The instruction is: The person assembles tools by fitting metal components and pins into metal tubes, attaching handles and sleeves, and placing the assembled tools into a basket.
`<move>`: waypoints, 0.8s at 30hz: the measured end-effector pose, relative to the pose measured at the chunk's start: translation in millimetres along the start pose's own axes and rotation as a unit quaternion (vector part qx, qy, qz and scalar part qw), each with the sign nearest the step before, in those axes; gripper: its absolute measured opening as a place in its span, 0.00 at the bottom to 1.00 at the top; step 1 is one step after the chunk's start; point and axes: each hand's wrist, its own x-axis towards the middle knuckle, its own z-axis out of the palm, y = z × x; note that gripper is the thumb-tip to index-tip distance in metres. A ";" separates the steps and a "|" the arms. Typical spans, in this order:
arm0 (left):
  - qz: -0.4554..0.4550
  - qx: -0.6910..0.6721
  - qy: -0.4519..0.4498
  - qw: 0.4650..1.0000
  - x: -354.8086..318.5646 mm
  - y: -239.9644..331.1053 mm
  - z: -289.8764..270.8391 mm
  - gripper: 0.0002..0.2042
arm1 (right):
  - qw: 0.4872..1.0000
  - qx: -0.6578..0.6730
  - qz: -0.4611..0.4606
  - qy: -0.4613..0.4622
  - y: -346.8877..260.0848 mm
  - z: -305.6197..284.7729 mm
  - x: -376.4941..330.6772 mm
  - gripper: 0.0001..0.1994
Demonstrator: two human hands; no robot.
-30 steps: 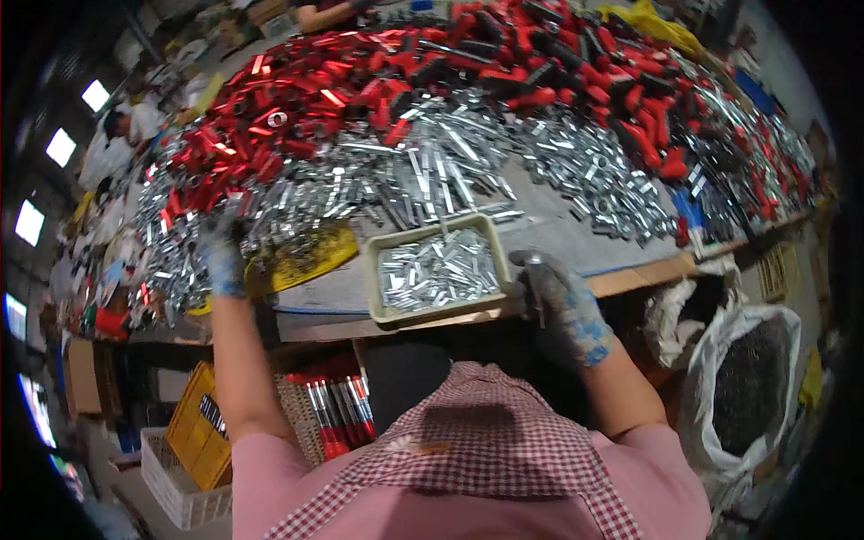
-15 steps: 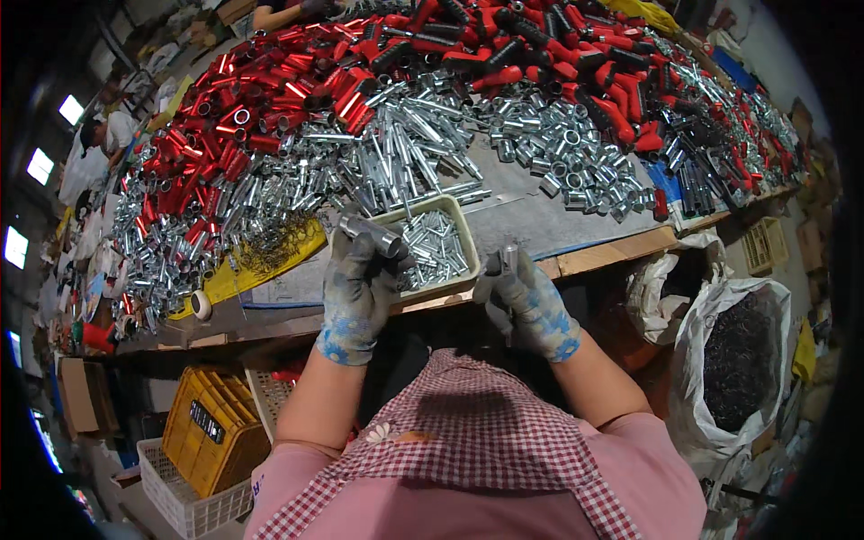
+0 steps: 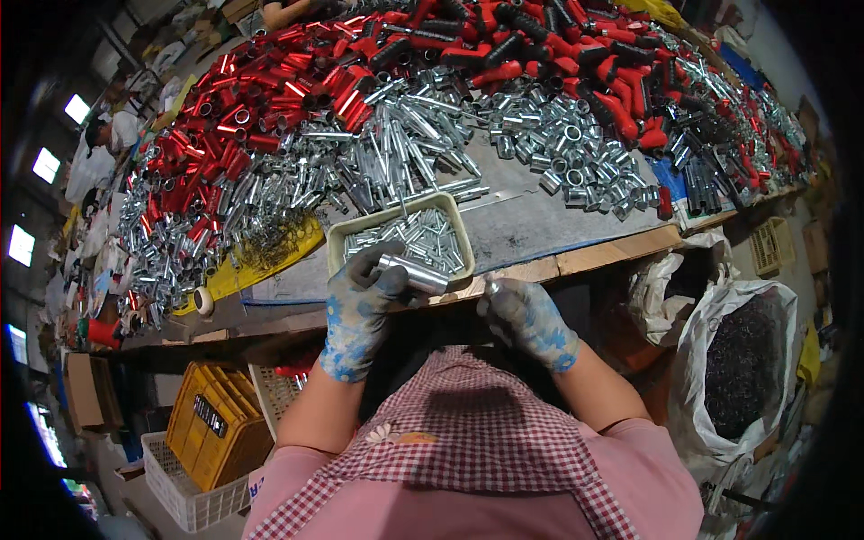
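Note:
My gloved left hand [image 3: 356,306] grips a shiny silver metal tube [image 3: 416,274], whose free end points right and slightly down. The tube is over the near edge of a cream plastic tub [image 3: 469,245] that holds many small metal pins [image 3: 418,238]. To its right, my gloved right hand [image 3: 531,317] is closed, with a small shiny metal piece [image 3: 492,287] showing at the fingertips. Most of that piece is hidden by the fingers, so its kind cannot be made out. The two hands are apart, near the table's front edge.
Behind the tub lie piles of silver rods [image 3: 405,144], red tubes [image 3: 225,117], short silver sleeves [image 3: 576,166] and red-black handles [image 3: 621,108]. A wooden edge [image 3: 621,249] borders the table. Below are a yellow crate [image 3: 216,423] and a white sack [image 3: 774,306]. Another person [image 3: 286,13] is at the far side.
My left hand has lowered and turned the tube, now lower and further right. My right hand has dropped slightly, and its metal piece shows less between the fingers.

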 end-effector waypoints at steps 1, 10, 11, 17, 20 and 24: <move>-0.011 -0.005 -0.002 1.000 -1.7 -0.6 -1.6 0.23 | 0.998 -0.055 -0.027 0.006 0.6 3.4 -1.4 0.21; -0.006 0.112 -0.038 0.993 -25.9 2.6 8.8 0.21 | 0.924 -0.325 -0.197 -0.043 -4.7 23.6 -8.7 0.17; 0.009 0.146 -0.033 0.989 -29.4 5.5 10.6 0.21 | 0.932 -0.337 -0.127 -0.041 -10.2 25.5 -10.6 0.15; -0.011 0.154 -0.081 0.985 -36.2 13.9 5.0 0.21 | 0.927 -0.351 -0.111 -0.071 -10.5 27.3 -18.1 0.13; 0.045 0.167 -0.032 0.984 -37.2 3.0 -2.3 0.22 | 0.953 -0.279 -0.108 -0.038 -16.0 34.9 -19.5 0.15; 0.039 0.040 0.032 0.998 -34.9 14.8 -5.4 0.24 | 0.950 -0.264 -0.161 -0.050 -7.7 28.3 -16.6 0.16</move>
